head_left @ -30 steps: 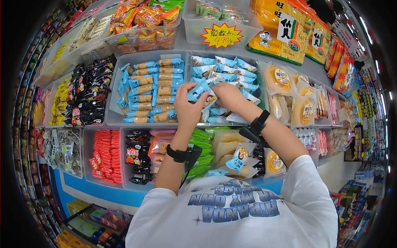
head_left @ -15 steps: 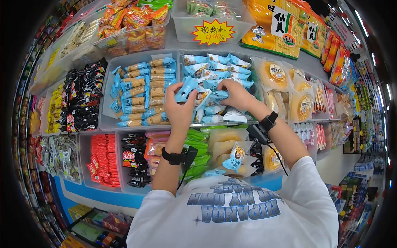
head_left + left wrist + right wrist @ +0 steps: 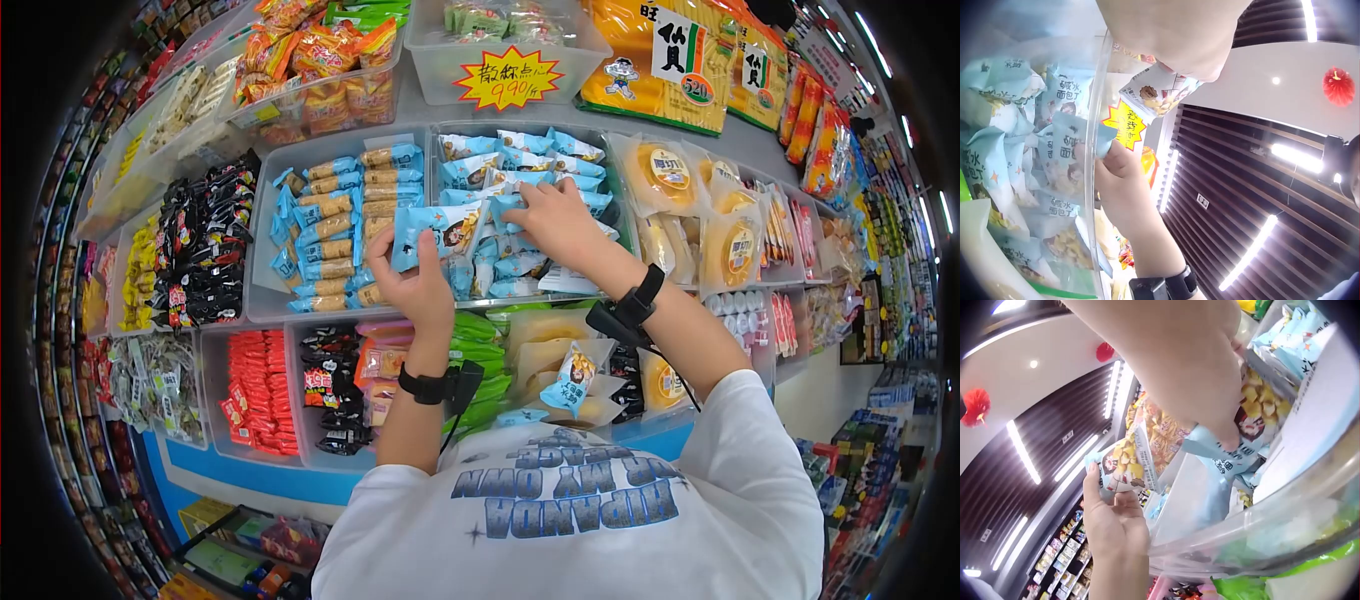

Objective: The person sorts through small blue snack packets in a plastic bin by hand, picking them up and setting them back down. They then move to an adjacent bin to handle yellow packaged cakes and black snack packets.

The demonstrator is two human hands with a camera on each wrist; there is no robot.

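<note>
Left grip: we see the left hand pinching the held packet, thumb on its near face, fingers behind
Held packet: light blue and white, it lies along the left fingers, lifted over the place where two bins meet, its blue end in the grip and its printed picture end pointing toward the other hand
Right grip: we see the right hand with its thumb and fingers closed on the second packet, which shows yellow pieces and a small figure; its far end is hidden from us
Source bin: the right hand works inside the clear bin, its front rim on the near side of that grip
Loose packets: we note more blue packets in rows beyond and around the right grip
Left of left grip: tan rolls in blue wrappers, stacked in the next bin
Right of right grip: round cakes in clear wrap
Beyond both grips: a yellow star-shaped price card on a clear tub
Nearer us than the grips: green packets and one stray blue packet
</note>
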